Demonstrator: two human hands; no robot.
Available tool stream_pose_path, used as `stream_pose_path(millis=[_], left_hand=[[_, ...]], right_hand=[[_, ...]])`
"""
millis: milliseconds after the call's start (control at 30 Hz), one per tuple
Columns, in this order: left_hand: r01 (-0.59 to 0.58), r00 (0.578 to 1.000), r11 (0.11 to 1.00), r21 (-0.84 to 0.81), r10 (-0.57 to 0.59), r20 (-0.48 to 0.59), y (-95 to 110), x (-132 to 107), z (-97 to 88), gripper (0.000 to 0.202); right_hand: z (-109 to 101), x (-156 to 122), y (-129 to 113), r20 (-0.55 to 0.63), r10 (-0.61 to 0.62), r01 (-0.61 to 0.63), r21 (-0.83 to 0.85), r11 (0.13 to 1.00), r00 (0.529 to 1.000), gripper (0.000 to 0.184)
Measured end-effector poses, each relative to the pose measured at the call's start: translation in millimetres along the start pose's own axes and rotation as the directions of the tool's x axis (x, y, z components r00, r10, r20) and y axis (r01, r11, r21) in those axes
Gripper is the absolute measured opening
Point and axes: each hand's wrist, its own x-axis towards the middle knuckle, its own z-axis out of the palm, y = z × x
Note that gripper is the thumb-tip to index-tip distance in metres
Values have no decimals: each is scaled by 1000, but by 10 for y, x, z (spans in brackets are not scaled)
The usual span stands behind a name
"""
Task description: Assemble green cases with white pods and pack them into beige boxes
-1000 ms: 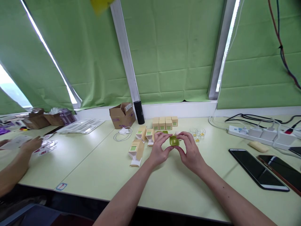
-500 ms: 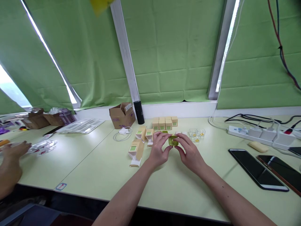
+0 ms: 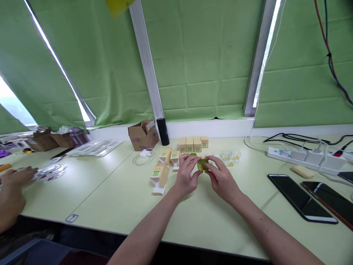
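Note:
My left hand [image 3: 187,176] and my right hand [image 3: 224,180] both grip a small green square cup [image 3: 202,165] above the table. Thumbs are below and fingers above, pinching it from either side. Part of another green piece [image 3: 193,154] shows just behind my left fingers. Several small clear cups with yellow centres [image 3: 230,157] stand to the right, beyond my right hand. Left of my left hand lie opened small cardboard boxes [image 3: 158,176] with green labels and flaps out. Several closed boxes of the same kind [image 3: 190,144] stand in a group behind.
A brown carton [image 3: 143,136] and a black cylinder [image 3: 163,131] stand at the back. On the right are a power strip [image 3: 306,157] with cables, a phone [image 3: 302,198] and a second phone [image 3: 331,198]. Another person's hand [image 3: 15,180] is at far left by plastic packets [image 3: 51,172].
My right index finger has shifted slightly over the green cup, which is tilted a little differently. The other person's hand at far left has moved slightly.

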Motion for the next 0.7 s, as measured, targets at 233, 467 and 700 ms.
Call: stream_pose_path(millis=[233,467,700], left_hand=[[-9,1000,1000,24,9,13,-37,-19,18,45],[-5,1000,1000,19,5,18,-55,-27,27,46],[-20,1000,1000,16,20,3,-38,-12,18,46]], right_hand=[[9,11,-17,-9,-3,3,-31,1000,1000,36],[14,6,-13,-1,24,-24,-27,999,1000,31],[17,-8,6,-12,5,-5,-17,1000,1000,32]])
